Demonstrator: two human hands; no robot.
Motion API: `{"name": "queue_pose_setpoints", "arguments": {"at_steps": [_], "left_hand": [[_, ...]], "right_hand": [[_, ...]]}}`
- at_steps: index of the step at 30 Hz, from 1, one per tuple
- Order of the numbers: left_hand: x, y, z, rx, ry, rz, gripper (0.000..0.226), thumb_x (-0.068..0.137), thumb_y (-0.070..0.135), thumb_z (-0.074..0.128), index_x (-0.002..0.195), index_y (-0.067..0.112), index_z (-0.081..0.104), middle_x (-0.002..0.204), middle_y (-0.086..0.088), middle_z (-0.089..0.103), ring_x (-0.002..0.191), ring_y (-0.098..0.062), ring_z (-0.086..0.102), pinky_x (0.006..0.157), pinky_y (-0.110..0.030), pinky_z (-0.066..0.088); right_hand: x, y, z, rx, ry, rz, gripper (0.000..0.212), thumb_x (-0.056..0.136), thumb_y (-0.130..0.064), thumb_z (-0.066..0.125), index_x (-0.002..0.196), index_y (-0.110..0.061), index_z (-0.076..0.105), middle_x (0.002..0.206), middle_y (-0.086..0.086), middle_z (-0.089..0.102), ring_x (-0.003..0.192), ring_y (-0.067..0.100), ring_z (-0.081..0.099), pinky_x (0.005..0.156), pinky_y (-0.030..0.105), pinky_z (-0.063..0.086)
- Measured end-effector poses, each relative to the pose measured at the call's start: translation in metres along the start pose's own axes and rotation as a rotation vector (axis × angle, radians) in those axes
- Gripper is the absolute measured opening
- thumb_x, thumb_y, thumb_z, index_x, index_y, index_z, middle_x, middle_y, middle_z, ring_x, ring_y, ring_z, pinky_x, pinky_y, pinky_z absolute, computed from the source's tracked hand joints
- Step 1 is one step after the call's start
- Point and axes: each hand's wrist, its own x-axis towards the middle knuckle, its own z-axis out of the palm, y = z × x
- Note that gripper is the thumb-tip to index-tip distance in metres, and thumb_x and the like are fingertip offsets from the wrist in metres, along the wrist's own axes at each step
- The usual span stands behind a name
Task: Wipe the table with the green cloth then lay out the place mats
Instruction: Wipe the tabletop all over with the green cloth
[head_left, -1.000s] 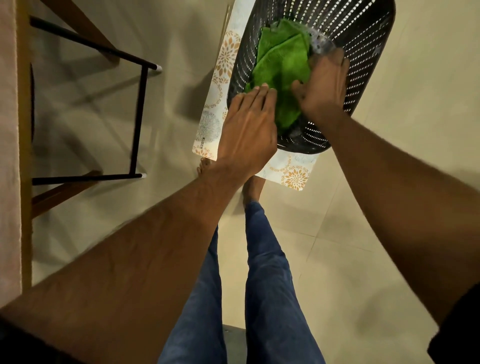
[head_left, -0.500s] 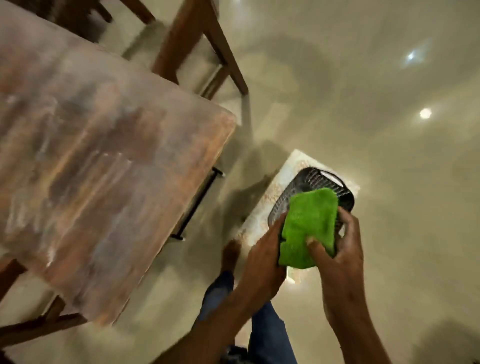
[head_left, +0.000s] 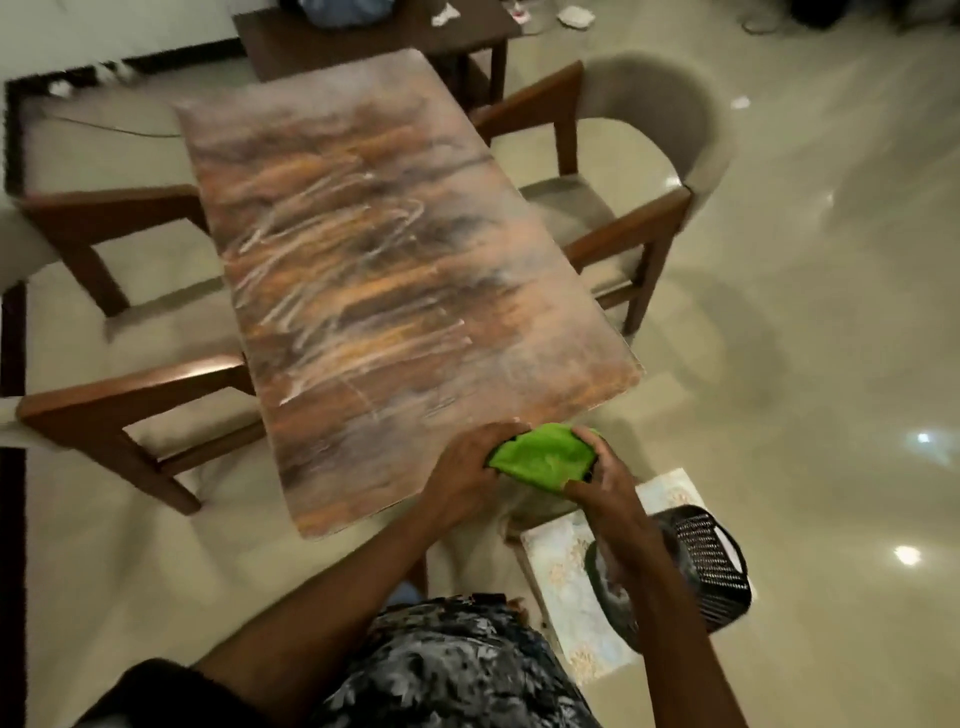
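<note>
Fingers of both hands are curled around the green cloth (head_left: 543, 460), the left hand (head_left: 467, 467) gripping its left side and the right hand (head_left: 605, 480) pinching its right side and lower edge. The cloth is bunched between the two hands, held in the air just off the near right corner of the table (head_left: 389, 270); whether it touches the table edge cannot be told.

Judged from its folds and sag, the cloth is soft, light and limp. It will drape rather than hold a shape, and is not fragile or slippery. A bunched or folded pad held under a flat palm would suit wiping; a grip at one corner alone would let the rest trail.

The table top is a long wood-grain slab bearing pale, streaky marks across its middle, so the wiping appears not yet begun. Chairs (head_left: 634, 208) with padded seats stand along both long sides.

On the floor to the right of the person lie the place mats (head_left: 566, 582), pale with a faint pattern, and on them rests a black perforated basket (head_left: 706, 566). The mats are well apart from the table top and remain to be laid out.
</note>
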Motion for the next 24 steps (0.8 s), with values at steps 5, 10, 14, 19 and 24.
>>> {"name": "queue_pose_setpoints", "arguments": {"at_steps": [5,10,14,19,24], "left_hand": [[0.000,-0.039,-0.073,-0.022,0.064,-0.182,0.072,0.066,0.012,0.056,0.136,0.018,0.067,0.130,-0.004,0.074,0.114,-0.017,0.067,0.093,-0.029,0.051],[-0.029,-0.095,-0.118,-0.035,0.057,-0.341,0.028,0.072,0.010,0.053,0.095,0.018,0.066,0.089,-0.003,0.072,0.085,-0.024,0.066,0.077,-0.044,0.054],[-0.049,-0.126,-0.143,-0.171,0.116,-0.409,0.016,0.088,0.017,0.067,0.090,0.009,0.081,0.089,-0.010,0.078,0.084,-0.026,0.071,0.076,-0.041,0.056],[-0.053,-0.150,-0.159,-0.344,0.423,-0.567,0.035,0.084,0.034,0.087,0.096,0.002,0.080,0.093,-0.015,0.080,0.084,-0.024,0.073,0.076,-0.051,0.059],[-0.038,-0.162,-0.168,-0.293,0.606,-0.581,0.047,0.087,0.041,0.082,0.083,-0.005,0.072,0.076,-0.021,0.069,0.067,-0.014,0.055,0.058,-0.032,0.033]], "right_hand": [[0.048,-0.012,0.066,-0.452,-0.144,-0.092,0.090,0.069,-0.018,0.067,0.156,-0.020,0.046,0.151,0.010,0.054,0.134,0.025,0.061,0.104,0.049,0.057],[0.078,-0.007,0.132,-0.827,-0.150,-0.142,0.049,0.085,-0.038,0.074,0.127,-0.014,0.074,0.166,0.027,0.036,0.150,0.035,0.045,0.110,0.042,0.048],[0.088,-0.004,0.169,-0.848,-0.189,-0.200,0.049,0.085,-0.042,0.054,0.114,-0.011,0.076,0.132,0.020,0.071,0.126,0.033,0.064,0.095,0.034,0.050],[0.113,-0.013,0.206,-0.801,-0.225,-0.342,0.036,0.099,-0.042,0.050,0.094,-0.011,0.067,0.082,0.004,0.066,0.073,0.021,0.059,0.063,0.035,0.040],[0.155,-0.012,0.236,-0.771,-0.209,-0.453,0.035,0.106,-0.035,0.049,0.099,-0.008,0.069,0.086,0.004,0.067,0.077,0.020,0.060,0.066,0.038,0.040]]}}
